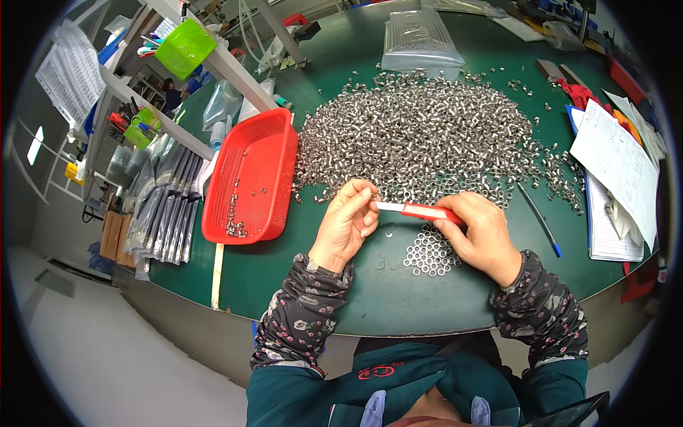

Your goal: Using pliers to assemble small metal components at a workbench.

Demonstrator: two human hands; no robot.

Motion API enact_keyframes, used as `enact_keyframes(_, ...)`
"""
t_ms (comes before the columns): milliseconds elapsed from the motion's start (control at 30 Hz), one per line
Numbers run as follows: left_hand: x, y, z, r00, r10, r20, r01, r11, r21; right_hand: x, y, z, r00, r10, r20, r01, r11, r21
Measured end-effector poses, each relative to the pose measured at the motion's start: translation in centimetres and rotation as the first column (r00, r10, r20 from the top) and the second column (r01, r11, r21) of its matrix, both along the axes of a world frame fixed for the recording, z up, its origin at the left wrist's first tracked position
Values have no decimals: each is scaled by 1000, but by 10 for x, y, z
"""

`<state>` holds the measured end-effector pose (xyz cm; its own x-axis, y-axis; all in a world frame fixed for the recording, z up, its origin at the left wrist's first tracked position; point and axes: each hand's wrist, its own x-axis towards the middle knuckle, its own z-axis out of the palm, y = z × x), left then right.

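My right hand (478, 231) is closed around the red-and-white handle of a slim knife-like tool (425, 211), whose pale, flat blade points left. Thumb and fingers of my left hand (346, 219) are pinched together at the blade's tip. A small metal piece (374, 198) shows between those fingertips, mostly hidden by them. Just below the tool, a flat cluster of small metal rings (431, 252) lies on the green table (370, 295). Beyond both hands spreads a large heap of short, shiny metal fittings (420, 132).
Left of the heap stands a red plastic basket (277, 192) with a few metal pieces inside. A pen (539, 220) lies to the right, near papers (617, 164) on a blue folder. Clear plastic trays (421, 43) sit at the back. Bagged parts (167, 220) are stacked at far left.
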<state>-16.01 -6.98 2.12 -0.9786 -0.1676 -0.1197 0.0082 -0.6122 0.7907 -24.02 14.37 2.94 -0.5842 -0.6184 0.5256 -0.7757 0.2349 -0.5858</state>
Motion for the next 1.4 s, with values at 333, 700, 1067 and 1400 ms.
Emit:
enact_keyframes(333, 0, -1, -3, 999, -45, -20, 45, 998, -44, 0, 0, 0, 1000, 4, 29, -4, 1000, -3)
enact_keyframes(700, 1, 1, -4, 1000, 5, 24, -3, 995, -103, 2, 0, 1, 999, 4, 39, -5, 999, 35)
enact_keyframes(1067, 0, 3, -6, 999, 29, 33, -24, 988, -155, 3, -1, 2, 996, -49, -76, 54, 997, 53)
enact_keyframes(1400, 2, 6, -4, 995, 70, 78, -52, 976, -209, 4, -1, 1, 979, -82, -189, 94, 994, 54)
